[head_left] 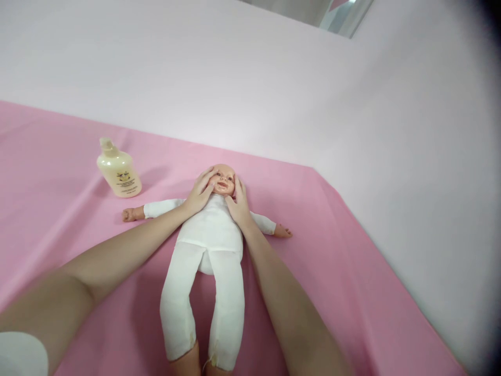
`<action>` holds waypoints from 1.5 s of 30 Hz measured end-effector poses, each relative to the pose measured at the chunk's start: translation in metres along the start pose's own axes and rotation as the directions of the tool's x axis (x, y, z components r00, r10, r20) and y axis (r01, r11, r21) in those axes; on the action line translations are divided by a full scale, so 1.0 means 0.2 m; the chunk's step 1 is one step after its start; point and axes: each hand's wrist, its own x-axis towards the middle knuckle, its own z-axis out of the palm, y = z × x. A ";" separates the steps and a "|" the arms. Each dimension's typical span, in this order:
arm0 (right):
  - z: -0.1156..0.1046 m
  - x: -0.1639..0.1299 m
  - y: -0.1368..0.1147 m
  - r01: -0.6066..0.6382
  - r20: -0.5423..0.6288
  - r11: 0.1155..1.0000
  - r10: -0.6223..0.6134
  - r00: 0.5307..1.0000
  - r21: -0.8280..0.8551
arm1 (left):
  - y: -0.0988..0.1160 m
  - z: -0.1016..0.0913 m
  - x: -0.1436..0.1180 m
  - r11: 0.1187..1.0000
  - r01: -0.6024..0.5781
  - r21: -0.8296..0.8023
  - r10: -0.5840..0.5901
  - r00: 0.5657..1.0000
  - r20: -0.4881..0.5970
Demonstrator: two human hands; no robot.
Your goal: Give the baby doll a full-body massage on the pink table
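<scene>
A baby doll [211, 224] with a white cloth body lies on its back, face up, arms spread to both sides. My left hand [200, 192] rests with fingers stretched along the left side of the doll's head [222, 184]. Against the other cheek lies my right hand [239, 203], its fingers also extended and pointing up beside the face. Both palms touch the doll's head or neck area, and neither hand is closed in a grip. Part of each cheek is hidden under the fingers.
A pale yellow pump bottle [120, 169] stands left of the doll, beyond its outstretched arm. Pink cloth [313, 261] covers the table, with its edge running down the right side. Behind is a white wall [176, 68] with a framed pane [313, 15] at the top.
</scene>
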 end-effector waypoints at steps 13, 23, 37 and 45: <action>0.00 0.00 0.02 0.032 -0.011 0.999 -0.032 0.999 -0.003 | -0.01 0.00 0.00 1.000 -0.013 0.005 0.013 1.000 -0.001; 0.01 0.00 0.02 0.044 -0.028 0.999 -0.044 0.999 0.004 | -0.01 0.00 0.00 1.000 -0.027 -0.001 0.027 1.000 0.005; 0.01 0.00 0.01 0.042 -0.023 0.999 -0.042 0.999 -0.011 | 0.01 -0.01 0.00 1.000 0.002 -0.002 -0.002 1.000 0.011; 0.01 0.00 0.01 0.044 -0.029 0.999 -0.044 0.999 -0.002 | 0.01 -0.01 0.00 1.000 0.008 -0.002 -0.008 1.000 0.020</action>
